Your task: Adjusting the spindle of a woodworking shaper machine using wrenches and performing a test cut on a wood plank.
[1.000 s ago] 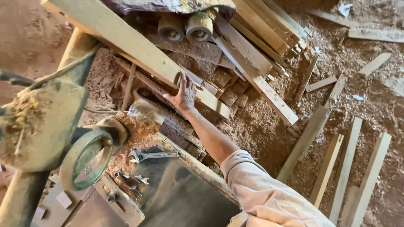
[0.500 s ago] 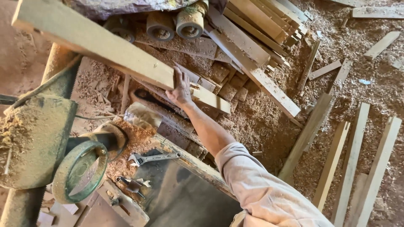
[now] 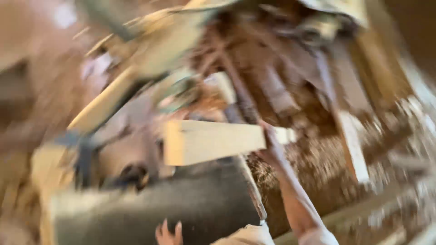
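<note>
A dark grey flat metal machine counter [image 3: 181, 213] fills the blurred foreground of a sawdust-strewn workshop, with brown timber offcuts [image 3: 349, 136] heaped beyond it. Above the counter, a pale squared wooden plank [image 3: 209, 141] is held level, apparently so its length stays under control. The right hand [image 3: 271, 145] grips the plank's far end; the left hand [image 3: 169, 232], fingers spread, rests at the counter's near edge.
</note>
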